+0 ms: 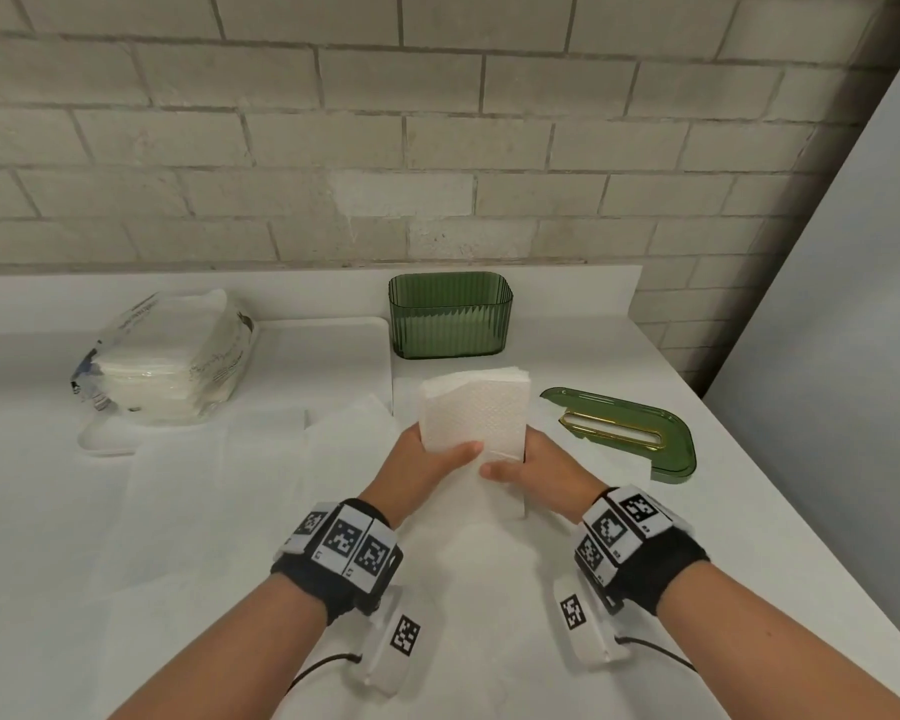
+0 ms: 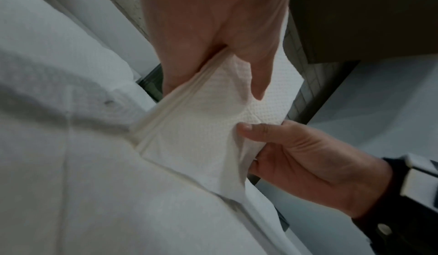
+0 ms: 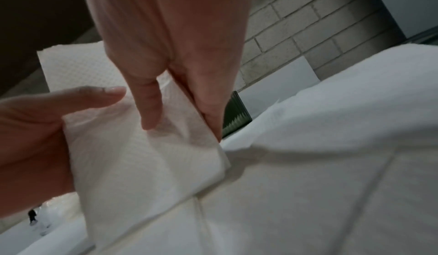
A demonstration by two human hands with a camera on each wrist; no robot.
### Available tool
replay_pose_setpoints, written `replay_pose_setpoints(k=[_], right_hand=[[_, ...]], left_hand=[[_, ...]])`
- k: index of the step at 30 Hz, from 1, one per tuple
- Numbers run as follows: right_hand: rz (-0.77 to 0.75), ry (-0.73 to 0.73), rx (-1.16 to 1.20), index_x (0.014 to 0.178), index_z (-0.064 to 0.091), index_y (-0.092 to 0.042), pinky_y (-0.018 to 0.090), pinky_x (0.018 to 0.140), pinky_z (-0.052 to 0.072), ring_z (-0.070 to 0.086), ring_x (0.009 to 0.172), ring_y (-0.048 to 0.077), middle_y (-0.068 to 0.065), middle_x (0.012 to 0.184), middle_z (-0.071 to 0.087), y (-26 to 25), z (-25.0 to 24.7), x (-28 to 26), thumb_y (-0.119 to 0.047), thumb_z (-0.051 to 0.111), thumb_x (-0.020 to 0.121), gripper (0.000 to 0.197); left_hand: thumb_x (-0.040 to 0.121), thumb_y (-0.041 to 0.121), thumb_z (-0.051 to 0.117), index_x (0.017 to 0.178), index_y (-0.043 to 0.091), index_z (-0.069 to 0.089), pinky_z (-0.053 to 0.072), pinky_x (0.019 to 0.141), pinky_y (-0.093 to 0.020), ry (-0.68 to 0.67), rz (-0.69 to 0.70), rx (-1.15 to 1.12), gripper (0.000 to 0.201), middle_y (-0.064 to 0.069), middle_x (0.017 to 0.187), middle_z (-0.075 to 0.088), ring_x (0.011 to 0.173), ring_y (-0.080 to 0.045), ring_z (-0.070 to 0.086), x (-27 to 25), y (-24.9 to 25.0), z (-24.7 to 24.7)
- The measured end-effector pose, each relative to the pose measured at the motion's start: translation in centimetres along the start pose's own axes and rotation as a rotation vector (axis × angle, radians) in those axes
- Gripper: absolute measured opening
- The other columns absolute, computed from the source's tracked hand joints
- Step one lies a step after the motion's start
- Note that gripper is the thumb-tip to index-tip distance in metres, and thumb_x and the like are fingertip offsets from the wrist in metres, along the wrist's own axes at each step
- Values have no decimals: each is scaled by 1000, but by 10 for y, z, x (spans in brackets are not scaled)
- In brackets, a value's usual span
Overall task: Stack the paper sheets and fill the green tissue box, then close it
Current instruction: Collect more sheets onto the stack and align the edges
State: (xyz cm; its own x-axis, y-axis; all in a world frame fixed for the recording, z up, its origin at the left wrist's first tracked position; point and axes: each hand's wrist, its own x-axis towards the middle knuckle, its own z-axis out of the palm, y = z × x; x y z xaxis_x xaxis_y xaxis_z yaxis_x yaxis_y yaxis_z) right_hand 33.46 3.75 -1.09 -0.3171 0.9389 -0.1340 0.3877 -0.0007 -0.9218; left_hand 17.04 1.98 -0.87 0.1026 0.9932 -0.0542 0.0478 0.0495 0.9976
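A stack of white embossed paper sheets (image 1: 476,415) stands on edge on the counter, held between both hands. My left hand (image 1: 427,459) grips its left side, thumb across the front. My right hand (image 1: 533,462) grips the right side the same way. In the left wrist view the stack (image 2: 201,128) shows its layered edge, with the left hand (image 2: 213,43) above and the right hand (image 2: 296,156) below. The right wrist view shows the stack (image 3: 142,156) pinched by the right hand (image 3: 177,62). The green tissue box (image 1: 450,314) stands open behind; its green lid (image 1: 624,433) lies to the right.
A plastic pack of paper sheets (image 1: 167,356) sits at the back left. Large unfolded white sheets (image 1: 230,511) cover the counter under my arms. A brick wall (image 1: 385,122) runs behind, and the counter edge (image 1: 801,511) falls off diagonally on the right.
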Motion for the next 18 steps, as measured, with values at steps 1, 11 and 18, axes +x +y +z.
replay_pose_setpoints(k=[1,11,18], right_hand=[[-9,5,8,128,50,-13,24,92,47,58,111,16,1,119,62,0,0,1,-7,64,84,47],[50,25,-7,120,52,-11,39,92,51,63,102,23,8,115,64,6,-13,7,-13,70,81,43],[116,-89,738,126,50,-10,38,94,49,61,107,25,10,122,62,-13,-8,13,-12,52,93,34]], left_hand=[[83,18,69,120,11,60,54,87,-34,-2,-4,3,39,-6,113,68,104,-22,65,1,-1,0],[75,30,73,121,7,57,52,92,-49,152,-50,-185,54,-11,114,68,104,-29,64,11,3,-2],[96,15,49,127,10,51,53,88,-40,106,-17,-822,32,-10,122,64,108,-22,64,15,27,15]])
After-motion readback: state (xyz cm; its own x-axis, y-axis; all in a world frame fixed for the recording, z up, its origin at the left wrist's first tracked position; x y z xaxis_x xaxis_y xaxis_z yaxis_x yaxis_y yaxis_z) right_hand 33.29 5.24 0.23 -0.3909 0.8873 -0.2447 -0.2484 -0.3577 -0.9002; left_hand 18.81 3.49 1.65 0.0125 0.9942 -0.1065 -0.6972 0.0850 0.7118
